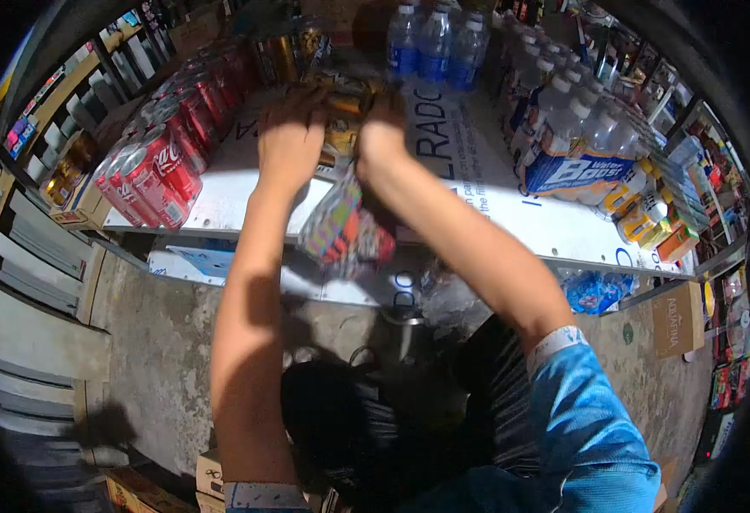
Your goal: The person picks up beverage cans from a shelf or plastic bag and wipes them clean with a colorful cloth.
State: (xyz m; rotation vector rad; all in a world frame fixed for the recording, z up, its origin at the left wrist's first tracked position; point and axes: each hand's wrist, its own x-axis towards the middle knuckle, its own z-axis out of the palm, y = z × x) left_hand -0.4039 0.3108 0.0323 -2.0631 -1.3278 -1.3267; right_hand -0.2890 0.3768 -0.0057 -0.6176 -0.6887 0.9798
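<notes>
My left hand (291,132) reaches over the shelf, its fingers stretched forward along the left side of some gold cans (342,128). On their right side is my right hand (382,141), blurred and closed, with its fingertips in shadow. A colourful patterned cloth (349,231) hangs from beneath the right hand towards the shelf's front edge; its upper end is hidden by the hand. Both hands are close to the gold cans, whose labels I cannot read.
Rows of red Coca-Cola cans (157,175) stand left. Blue-labelled water bottles (435,47) are at the back, wrapped Water Boost bottles (576,145) at right, beside small yellow bottles (644,214). The white shelf board (512,218) bears printed lettering. Below lies a concrete floor (165,342).
</notes>
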